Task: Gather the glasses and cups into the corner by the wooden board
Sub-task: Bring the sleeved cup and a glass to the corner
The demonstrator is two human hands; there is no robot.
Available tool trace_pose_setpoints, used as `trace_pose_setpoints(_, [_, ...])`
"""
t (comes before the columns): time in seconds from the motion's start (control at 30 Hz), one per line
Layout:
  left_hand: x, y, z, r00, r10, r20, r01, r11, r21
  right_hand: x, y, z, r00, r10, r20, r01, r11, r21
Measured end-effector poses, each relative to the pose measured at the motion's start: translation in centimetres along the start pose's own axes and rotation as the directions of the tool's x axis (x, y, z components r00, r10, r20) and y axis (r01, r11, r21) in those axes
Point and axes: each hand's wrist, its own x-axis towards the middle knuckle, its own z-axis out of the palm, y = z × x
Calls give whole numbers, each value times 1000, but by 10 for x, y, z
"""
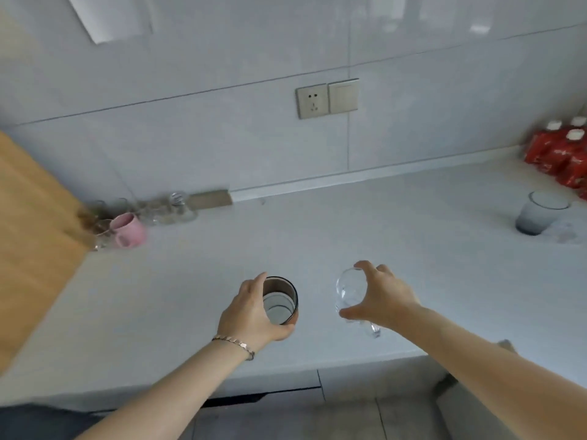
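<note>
My left hand point(251, 312) grips a brown cup point(281, 300) with a dark rim, seen from above, near the front of the white counter point(365, 223). Just to its right, my right hand point(381, 296) holds a clear stemmed glass point(347, 292) by its bowl, tilted. At the back left, next to the wooden board point(35, 223), stand a pink mug point(128, 230) and several clear glasses point(165, 209) bunched in the corner. A grey-blue tumbler point(540, 212) stands alone at the far right.
Red-labelled bottles point(562, 150) with white caps sit at the back right against the wall. A socket and switch point(327, 98) are on the tiled wall. The counter's front edge runs just below my hands, with the floor beyond it.
</note>
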Motion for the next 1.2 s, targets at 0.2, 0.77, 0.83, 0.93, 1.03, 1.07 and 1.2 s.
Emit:
trace_pose_setpoints(0.2, [-4, -141, -53, 985, -173, -24, 170, 982, -78, 37, -130, 65, 991, -101, 91, 105, 993, -47])
trace_pose_setpoints(0.77, [87, -398, -164, 941, -330, -69, 319, 938, -136, 177, -356, 193, 995, -27, 96, 24, 999, 33])
trace_pose_setpoints(0.83, [105, -409, -167, 936, -346, -66, 334, 931, -151, 205, -374, 205, 995, -15, 98, 7, 996, 84])
trace_pose_setpoints(0.93, [133, -425, -171, 930, -359, -80, 342, 924, -174, 250, -406, 224, 994, -23, 111, 10, 993, 117])
trace_pose_setpoints(1.03, [160, -443, -177, 927, -367, -84, 345, 918, -195, 292, -441, 242, 992, -34, 121, 17, 991, 136])
trace_pose_setpoints(1.07, [168, -449, -178, 927, -364, -86, 342, 918, -199, 304, -453, 248, 992, -39, 119, 22, 990, 141])
trace_pose_setpoints(1.2, [199, -472, -186, 932, -349, -93, 325, 923, -205, 347, -496, 270, 993, -21, 116, 4, 989, 146])
